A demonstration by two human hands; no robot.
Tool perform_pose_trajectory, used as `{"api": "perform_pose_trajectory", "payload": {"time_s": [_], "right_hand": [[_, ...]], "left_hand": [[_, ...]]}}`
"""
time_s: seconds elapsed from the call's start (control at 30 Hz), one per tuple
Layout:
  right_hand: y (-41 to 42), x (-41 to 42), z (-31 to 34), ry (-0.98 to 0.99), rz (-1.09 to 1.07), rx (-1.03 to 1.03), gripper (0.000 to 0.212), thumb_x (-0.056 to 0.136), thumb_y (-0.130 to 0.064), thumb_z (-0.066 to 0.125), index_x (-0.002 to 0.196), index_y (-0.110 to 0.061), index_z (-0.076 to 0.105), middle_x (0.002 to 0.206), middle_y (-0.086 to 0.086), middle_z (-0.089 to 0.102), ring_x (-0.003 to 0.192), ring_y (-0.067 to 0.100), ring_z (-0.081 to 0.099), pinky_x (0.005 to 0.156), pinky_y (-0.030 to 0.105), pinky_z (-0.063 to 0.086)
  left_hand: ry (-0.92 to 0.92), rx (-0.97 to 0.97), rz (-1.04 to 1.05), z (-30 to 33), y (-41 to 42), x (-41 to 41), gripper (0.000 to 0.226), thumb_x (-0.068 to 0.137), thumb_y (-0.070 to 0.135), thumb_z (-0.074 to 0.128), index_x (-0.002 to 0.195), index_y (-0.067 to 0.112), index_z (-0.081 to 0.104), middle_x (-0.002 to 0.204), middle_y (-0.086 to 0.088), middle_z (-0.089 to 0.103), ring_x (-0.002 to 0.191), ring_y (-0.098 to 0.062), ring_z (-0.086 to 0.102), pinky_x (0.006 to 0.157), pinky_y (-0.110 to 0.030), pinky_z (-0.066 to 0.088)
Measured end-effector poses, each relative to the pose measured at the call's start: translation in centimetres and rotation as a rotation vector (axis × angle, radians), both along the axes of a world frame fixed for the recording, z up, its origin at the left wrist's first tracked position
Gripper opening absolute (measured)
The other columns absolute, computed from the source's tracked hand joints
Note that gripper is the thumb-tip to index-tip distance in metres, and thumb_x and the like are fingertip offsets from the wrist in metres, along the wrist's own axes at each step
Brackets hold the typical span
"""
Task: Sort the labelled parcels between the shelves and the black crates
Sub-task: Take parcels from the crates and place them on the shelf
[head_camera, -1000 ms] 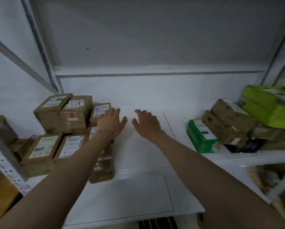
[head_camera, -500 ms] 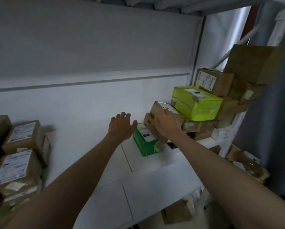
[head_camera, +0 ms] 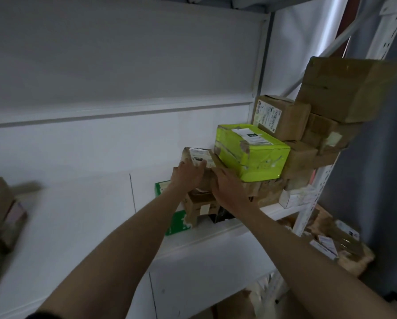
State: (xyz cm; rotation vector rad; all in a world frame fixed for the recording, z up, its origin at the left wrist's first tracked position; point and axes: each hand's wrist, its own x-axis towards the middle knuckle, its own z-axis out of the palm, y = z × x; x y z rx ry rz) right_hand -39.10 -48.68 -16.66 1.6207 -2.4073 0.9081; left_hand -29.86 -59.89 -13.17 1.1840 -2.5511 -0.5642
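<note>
Both hands are on one brown parcel (head_camera: 202, 162) at the right end of the white shelf (head_camera: 82, 215). The left hand (head_camera: 188, 173) lies on the parcel's left side, fingers nearly straight and close together, fingertips reaching the white label (head_camera: 198, 155) on its top face. The right hand (head_camera: 229, 189) lies on the parcel's near right side, fingers extended over the cardboard toward the back. Neither hand shows fingers curled under an edge; whether the thumbs hook round the parcel cannot be told, as they are hidden.

The parcel sits on top of a second brown box (head_camera: 202, 206), whose taped front faces the camera. A green box (head_camera: 174, 223) stands just beside that lower box on the left, partly covered by the left forearm.

Touching the held parcel on its right is a lime-green parcel (head_camera: 250, 155) with a white label on top; it rests on further brown cardboard. Behind and above it stands a labelled brown box (head_camera: 282, 116), and a large plain carton (head_camera: 347, 88) is stacked highest, against the perforated upright (head_camera: 317, 180) of the rack. Smaller brown boxes fill the gap between these and the upright.

At the left end of the shelf, well apart from the hands, more brown boxes (head_camera: 2, 208) appear blurred. Below the shelf on the right lies a heap of wrapped packets (head_camera: 340, 245).
</note>
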Motion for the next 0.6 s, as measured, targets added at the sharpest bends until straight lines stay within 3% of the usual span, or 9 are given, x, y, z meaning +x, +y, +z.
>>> {"api": "perform_pose_trajectory", "payload": {"time_s": [0.17, 0.27, 0.33, 0.4, 0.5, 0.6], "right_hand": [[-0.6, -1.2, 0.1, -0.015, 0.076, -0.173, 0.031, 0.1, -0.011, 0.044, 0.124, -0.006, 0.064, 0.122, 0.011, 0.064, 0.117, 0.027, 0.05, 0.1, 0.037, 0.042], [-1.4, -1.5, 0.8, -0.281, 0.011, -0.204, 0.033, 0.105, -0.018, 0.044, 0.135, -0.007, 0.053, 0.127, 0.008, 0.057, 0.118, 0.024, 0.051, 0.092, 0.034, 0.042], [-2.1, -1.3, 1.5, -0.578, -0.006, -0.16, 0.039, 0.106, -0.03, 0.043, 0.14, -0.01, 0.047, 0.124, 0.002, 0.056, 0.106, 0.018, 0.055, 0.08, 0.031, 0.041], [-2.7, -1.0, 1.8, -0.827, 0.004, -0.149, 0.037, 0.104, -0.039, 0.046, 0.132, -0.015, 0.051, 0.12, 0.003, 0.061, 0.094, 0.015, 0.058, 0.073, 0.031, 0.043], [-3.3, -0.6, 1.6, -0.933, -0.012, -0.251, 0.022, 0.1, -0.034, 0.052, 0.118, -0.021, 0.052, 0.107, 0.001, 0.062, 0.091, 0.015, 0.059, 0.072, 0.032, 0.047], [-3.4, 0.0, 1.6, -0.909, -0.031, -0.338, 0.007, 0.103, -0.025, 0.049, 0.108, -0.021, 0.05, 0.087, -0.005, 0.056, 0.074, 0.007, 0.053, 0.064, 0.027, 0.044]], "left_hand": [[0.164, 0.204, 0.175, -1.5, -0.8, -0.9, 0.053, 0.104, 0.049, 0.035, 0.133, 0.006, 0.047, 0.128, -0.017, 0.058, 0.113, -0.033, 0.058, 0.102, -0.049, 0.048], [0.357, 0.319, 0.189, -2.3, -0.9, -0.1, 0.051, 0.104, 0.05, 0.036, 0.135, 0.01, 0.047, 0.126, -0.013, 0.061, 0.108, -0.029, 0.061, 0.094, -0.045, 0.055], [0.474, 0.375, 0.187, -2.4, -0.3, 0.7, 0.048, 0.106, 0.044, 0.037, 0.139, 0.01, 0.044, 0.13, -0.011, 0.061, 0.105, -0.024, 0.06, 0.085, -0.034, 0.054], [0.577, 0.41, 0.194, -2.2, 0.4, 1.4, 0.046, 0.107, 0.038, 0.04, 0.144, 0.011, 0.041, 0.133, -0.009, 0.059, 0.107, -0.021, 0.058, 0.08, -0.027, 0.048], [0.715, 0.438, 0.194, -2.6, 0.8, 2.2, 0.045, 0.106, 0.03, 0.047, 0.147, 0.013, 0.038, 0.135, -0.006, 0.057, 0.111, -0.019, 0.057, 0.087, -0.028, 0.05], [0.792, 0.383, 0.189, -2.7, 0.8, 2.6, 0.047, 0.103, 0.034, 0.049, 0.145, 0.015, 0.042, 0.135, -0.005, 0.056, 0.117, -0.02, 0.059, 0.092, -0.034, 0.056]]}}
